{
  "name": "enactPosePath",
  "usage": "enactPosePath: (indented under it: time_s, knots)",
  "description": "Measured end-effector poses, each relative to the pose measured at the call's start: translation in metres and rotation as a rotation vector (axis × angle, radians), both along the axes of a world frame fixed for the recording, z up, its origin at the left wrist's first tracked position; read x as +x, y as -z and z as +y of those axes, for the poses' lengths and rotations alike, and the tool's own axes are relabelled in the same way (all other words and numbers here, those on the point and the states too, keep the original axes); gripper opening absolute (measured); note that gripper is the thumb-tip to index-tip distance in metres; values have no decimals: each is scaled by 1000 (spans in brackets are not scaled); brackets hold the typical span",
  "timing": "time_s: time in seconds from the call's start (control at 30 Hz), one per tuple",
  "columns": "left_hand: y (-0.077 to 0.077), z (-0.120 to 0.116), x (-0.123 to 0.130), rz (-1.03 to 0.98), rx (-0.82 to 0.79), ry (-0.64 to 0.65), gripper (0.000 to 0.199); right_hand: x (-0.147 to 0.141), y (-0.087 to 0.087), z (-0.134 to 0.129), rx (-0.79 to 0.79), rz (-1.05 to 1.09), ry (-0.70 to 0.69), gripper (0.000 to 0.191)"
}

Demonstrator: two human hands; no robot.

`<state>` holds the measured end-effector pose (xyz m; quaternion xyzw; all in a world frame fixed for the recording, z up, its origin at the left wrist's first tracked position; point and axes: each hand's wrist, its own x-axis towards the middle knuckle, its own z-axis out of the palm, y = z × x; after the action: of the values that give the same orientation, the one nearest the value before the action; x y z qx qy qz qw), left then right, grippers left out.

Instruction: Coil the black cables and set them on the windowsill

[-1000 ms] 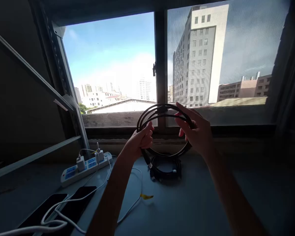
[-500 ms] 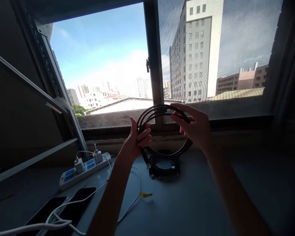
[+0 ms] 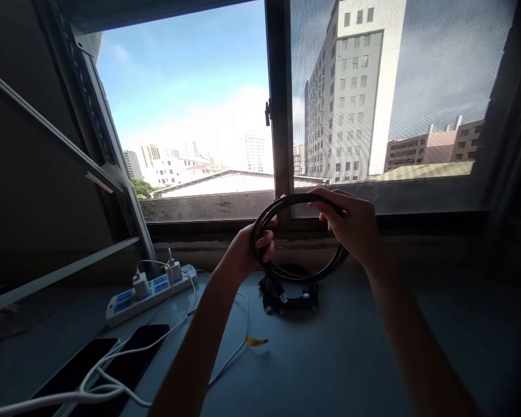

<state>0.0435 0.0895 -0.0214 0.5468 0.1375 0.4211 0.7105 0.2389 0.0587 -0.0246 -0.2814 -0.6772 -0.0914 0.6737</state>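
Note:
A black cable (image 3: 292,200) wound into a round coil hangs in the air between my hands, above the table. My left hand (image 3: 249,252) grips the coil's left side, fingers curled through the loop. At the upper right my right hand (image 3: 351,223) pinches the coil, thumb and fingers closed around the strands. One cable end with a metal plug (image 3: 283,298) dangles below my left hand. Beneath, more coiled black cables (image 3: 293,304) with connectors lie on the table, partly hidden by the held coil.
To the left sits a white power strip (image 3: 151,292) with two chargers plugged in. White cables (image 3: 125,350) run across two dark phones (image 3: 134,353) at the lower left. A yellow tag (image 3: 256,341) hangs on one white cable. A metal frame (image 3: 113,133) stands beside the window.
My left thumb has come down from its raised position onto the coil. The strands are bunched closer together, and the dangling plug has swung right. The view has shifted slightly.

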Motion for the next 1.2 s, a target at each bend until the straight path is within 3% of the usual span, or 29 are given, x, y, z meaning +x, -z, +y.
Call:
enactPosePath:
  time_s: [0.23,0.33,0.53,0.63,0.73,0.83,0.9,1.0,1.07,1.2]
  knots:
    - [4,-3,2,17,-9,51,29,-3,-5,-11,-26,-116,11,16]
    - [3,-4,3,22,-5,17,29,-2,-5,-13,-67,-84,-11,17]
    - [3,5,-1,91,61,-266,23,3,-5,-4,-19,92,-26,21]
    - [6,13,-4,87,127,-440,27,7,-4,1,-2,181,-154,22]
    - [6,13,-5,60,170,-491,30,10,-1,2,-48,197,-318,22]
    - [5,4,-3,118,207,-406,23,7,0,2,-136,72,-362,20]
    - [4,-1,-2,190,234,-256,22,2,0,1,-146,-32,-258,18]
    - [7,-3,-2,232,236,-45,23,-6,-3,-1,-39,-127,-65,13]
    - [10,0,-2,244,218,61,25,-10,-4,-2,-14,-180,-33,12]
    - [13,5,-2,282,157,186,32,-10,-1,-1,-107,-203,15,17]
